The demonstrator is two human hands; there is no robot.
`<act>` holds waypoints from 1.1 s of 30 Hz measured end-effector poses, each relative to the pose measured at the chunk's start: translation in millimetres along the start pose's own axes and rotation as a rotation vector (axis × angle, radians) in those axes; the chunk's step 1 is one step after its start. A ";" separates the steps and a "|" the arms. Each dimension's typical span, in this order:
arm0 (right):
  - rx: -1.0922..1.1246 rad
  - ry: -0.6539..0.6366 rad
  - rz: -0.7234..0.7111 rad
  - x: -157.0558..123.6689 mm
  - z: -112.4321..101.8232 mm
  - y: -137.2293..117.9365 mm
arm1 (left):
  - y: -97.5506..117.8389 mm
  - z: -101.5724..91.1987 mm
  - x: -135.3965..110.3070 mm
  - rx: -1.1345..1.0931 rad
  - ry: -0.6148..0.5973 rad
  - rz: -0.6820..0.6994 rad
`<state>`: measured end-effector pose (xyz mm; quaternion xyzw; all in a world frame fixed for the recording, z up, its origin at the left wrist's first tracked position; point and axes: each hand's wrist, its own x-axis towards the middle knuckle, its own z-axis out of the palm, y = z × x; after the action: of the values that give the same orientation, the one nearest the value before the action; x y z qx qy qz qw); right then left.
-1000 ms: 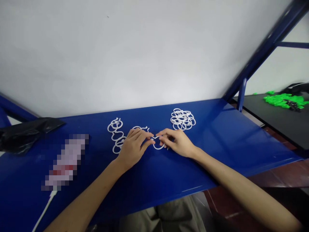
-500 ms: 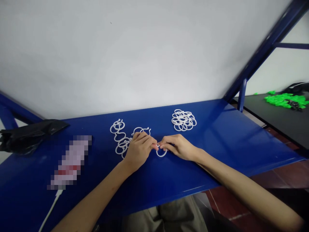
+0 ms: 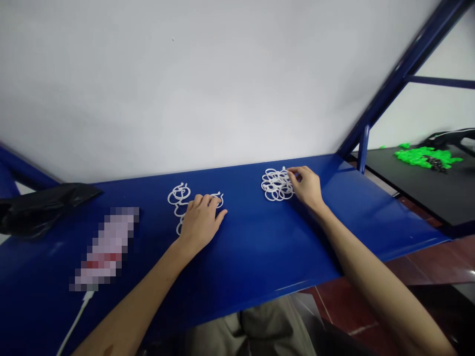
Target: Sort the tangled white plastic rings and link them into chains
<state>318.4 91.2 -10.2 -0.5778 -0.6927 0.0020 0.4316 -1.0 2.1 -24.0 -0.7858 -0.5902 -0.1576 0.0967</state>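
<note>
My left hand rests palm down, fingers and thumb apart, over the left group of white plastic rings. Those rings have small knobbed ends that stand apart, and some of them are hidden under the palm. To the right, my right hand has thumb and forefinger pinched on a white plastic ring at the back edge of a round heap of overlapping rings. The ring is mostly lost among the others in the heap.
Both groups lie on a blue tabletop against a white wall. At the left are a black plastic bag and a blurred-out object with a white cable. Green pieces lie on a black table beyond a blue frame.
My hands, which were together at one ring, have parted. The right moved away to the right heap with the ring; the left shifted left over the loose rings and opened.
</note>
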 end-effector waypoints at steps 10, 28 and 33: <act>-0.063 -0.067 0.073 1.2 8.9 16.8 | 2.0 -3.3 -0.4 -0.082 0.029 0.052; 0.507 -0.592 -0.204 -54.6 9.4 -91.4 | 34.8 -22.5 -5.8 -0.161 0.486 0.502; 0.568 -0.629 -0.119 -57.9 14.7 -89.8 | 36.9 -12.0 -5.6 -0.186 0.392 0.543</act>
<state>235.5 22.3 -8.9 -0.3663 -0.7946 0.3438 0.3408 31.4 -17.6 -13.6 -0.8743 -0.3130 -0.3273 0.1748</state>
